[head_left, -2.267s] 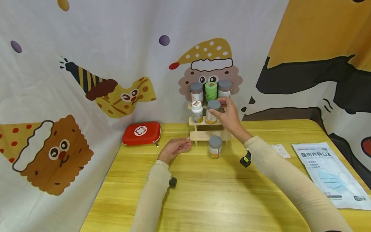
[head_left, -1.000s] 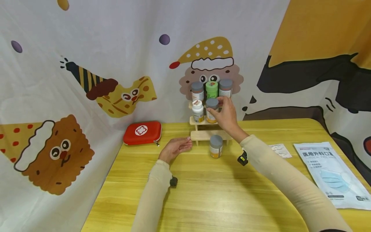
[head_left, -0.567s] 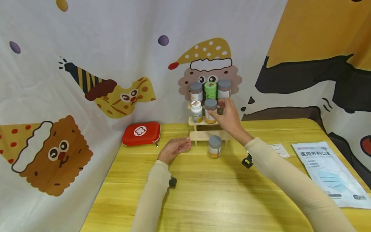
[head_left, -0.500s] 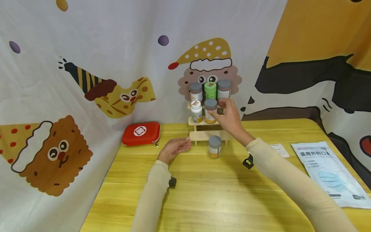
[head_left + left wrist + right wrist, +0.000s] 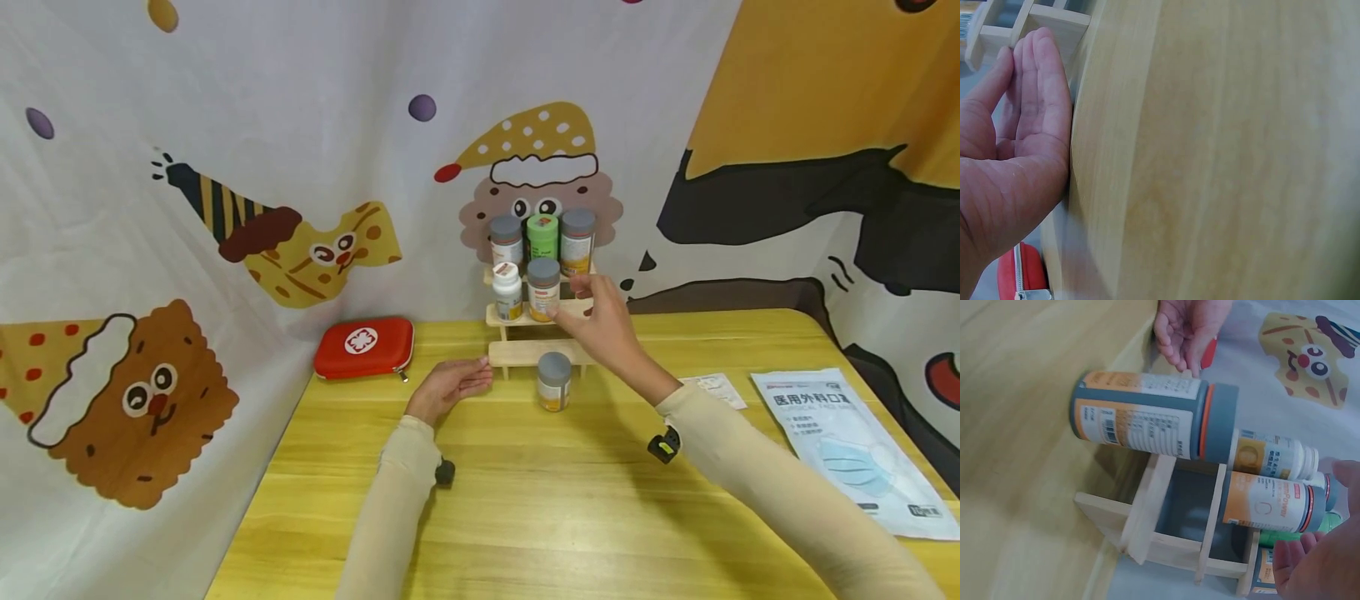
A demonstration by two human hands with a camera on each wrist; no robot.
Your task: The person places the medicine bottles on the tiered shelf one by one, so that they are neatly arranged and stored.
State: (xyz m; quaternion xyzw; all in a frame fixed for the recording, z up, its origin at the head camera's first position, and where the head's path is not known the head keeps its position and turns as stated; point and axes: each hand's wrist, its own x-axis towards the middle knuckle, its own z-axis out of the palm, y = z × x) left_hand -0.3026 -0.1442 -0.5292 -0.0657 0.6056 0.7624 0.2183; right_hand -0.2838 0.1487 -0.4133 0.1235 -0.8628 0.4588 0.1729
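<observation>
A small wooden tiered rack (image 5: 517, 353) stands at the back of the table. My right hand (image 5: 607, 329) is just right of a grey-lidded supplement jar (image 5: 543, 292) on the middle tier, thumb and fingers apart and around nothing; in the right wrist view a gap shows between hand and jar. Beside that jar is a white bottle (image 5: 507, 293). The top tier bears two grey-lidded jars (image 5: 577, 242) with a green bottle (image 5: 543, 239) between them. My left hand (image 5: 450, 387) has its fingertips at the left end of the lowest tier, fingers nearly straight.
Another grey-lidded jar (image 5: 553, 383) stands upright on the table, before the rack. A red zip case (image 5: 365, 348) lies at the left. To the right are a small white packet (image 5: 712, 390) and a face-mask bag (image 5: 855, 450). A printed curtain (image 5: 315, 150) hangs behind.
My right hand has let go of the jar on the middle tier and drawn back down and to the right. The jar had shifted slightly left. The left hand stays at the rack.
</observation>
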